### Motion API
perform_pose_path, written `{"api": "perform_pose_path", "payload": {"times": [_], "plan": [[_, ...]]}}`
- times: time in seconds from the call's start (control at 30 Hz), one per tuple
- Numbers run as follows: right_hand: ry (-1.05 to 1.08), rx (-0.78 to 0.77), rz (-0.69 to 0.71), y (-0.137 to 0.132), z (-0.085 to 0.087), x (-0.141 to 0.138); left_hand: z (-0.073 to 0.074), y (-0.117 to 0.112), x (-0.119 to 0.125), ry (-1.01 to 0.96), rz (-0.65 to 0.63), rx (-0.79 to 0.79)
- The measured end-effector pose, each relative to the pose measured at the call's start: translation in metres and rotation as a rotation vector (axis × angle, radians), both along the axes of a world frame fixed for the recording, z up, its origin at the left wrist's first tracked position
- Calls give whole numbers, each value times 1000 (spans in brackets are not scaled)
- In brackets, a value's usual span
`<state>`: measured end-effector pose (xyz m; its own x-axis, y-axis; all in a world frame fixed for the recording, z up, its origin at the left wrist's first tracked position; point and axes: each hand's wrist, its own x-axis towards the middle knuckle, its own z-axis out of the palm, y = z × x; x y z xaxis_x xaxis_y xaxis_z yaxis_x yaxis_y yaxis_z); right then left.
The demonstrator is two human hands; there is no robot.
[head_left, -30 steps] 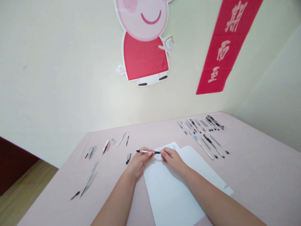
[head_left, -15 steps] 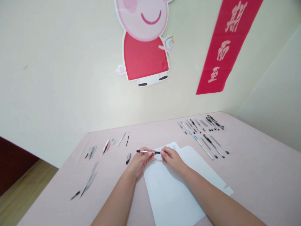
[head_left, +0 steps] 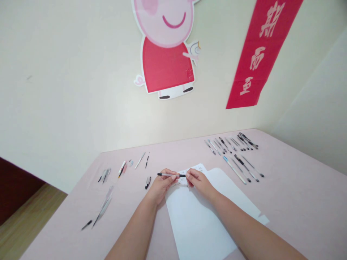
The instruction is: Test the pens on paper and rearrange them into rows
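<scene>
Between my hands a slim pen [head_left: 165,174] with a black end, a pale barrel and a dark grip lies nearly level above the paper. My left hand [head_left: 162,185] is closed around its barrel, thumb in front. My right hand [head_left: 200,181] pinches the dark right-hand end with thumb and fingertips; the very tip is hidden there. Beneath the hands are white sheets of paper [head_left: 200,216], with small writing or drawings at the top. A black pen cap [head_left: 148,182] with a clip rests on the table just left of my left hand.
On the pink table [head_left: 292,202], several assembled pens [head_left: 245,168] and rows of pens [head_left: 225,144] lie at the right and back right. Loose pen parts [head_left: 102,209] are scattered on the left, with a red-and-white piece [head_left: 122,168] further back. A wall stands behind.
The pen has shifted very slightly to the right in my fingers. Both hands otherwise stay in place, and everything on the table lies as before.
</scene>
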<state>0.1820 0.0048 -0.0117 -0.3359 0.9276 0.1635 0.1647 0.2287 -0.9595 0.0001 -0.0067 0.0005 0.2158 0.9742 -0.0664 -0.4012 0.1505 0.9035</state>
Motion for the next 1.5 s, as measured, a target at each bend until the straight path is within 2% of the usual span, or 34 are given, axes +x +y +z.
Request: {"api": "perform_pose_path", "payload": {"times": [0.07,0.17,0.23,0.3,0.4,0.5,0.6,0.73,0.87,0.97,1.07,1.23,1.5], "plan": [[-85,82,-56,-1,4,1,-1,0,0,20,18,24],[-284,369,-197,-4,14,2,-2,0,2,96,75,72],[-418,538,-243,-8,21,2,-2,0,4,169,113,106],[-533,618,-237,-11,25,1,0,-1,7,231,126,138],[-656,658,-185,-14,25,-2,2,-3,10,295,103,165],[-681,616,-172,-14,21,-3,2,-3,11,322,82,171],[-559,472,-230,-12,17,-3,-1,-1,9,375,67,208],[-245,175,-272,-6,9,-3,-6,2,5,697,46,401],[-66,-17,-177,-3,2,-4,-10,3,1,904,-36,618],[-18,-99,-64,-3,0,-6,-11,3,-1,957,-92,652],[-99,-77,-24,-4,-5,-7,-12,3,-1,979,-107,645],[-254,49,-63,-6,-11,-9,-13,4,-1,1008,-104,623],[-351,120,-98,-13,-1,-9,-13,5,-2,1018,-89,605]]}}
